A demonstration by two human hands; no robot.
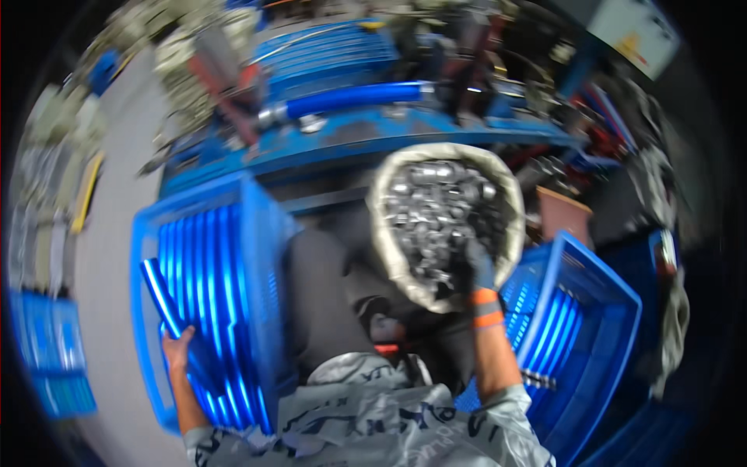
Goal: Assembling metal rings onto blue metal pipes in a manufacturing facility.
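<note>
My bare left hand (179, 347) is closed around a shiny blue metal tube (161, 292), which slants over the left blue crate (145, 342). Beneath it, that crate is filled with several similar blue tubes (208, 265) lying side by side. My right hand (481, 268), in a dark glove with an orange cuff, reaches into the right side of a pale round sack (383, 233). Small shiny metal fittings (436, 210) fill the sack. Motion blur and the fittings hide the right fingers, so their grip does not show.
To the right, another blue crate (615, 342) holds several blue tubes (556, 327). Ahead runs a blue workbench (358, 132) with a thick blue cylinder (354, 99) lying across it. A brown board (564, 212) stands beyond the sack. Stacked parts line the far left floor.
</note>
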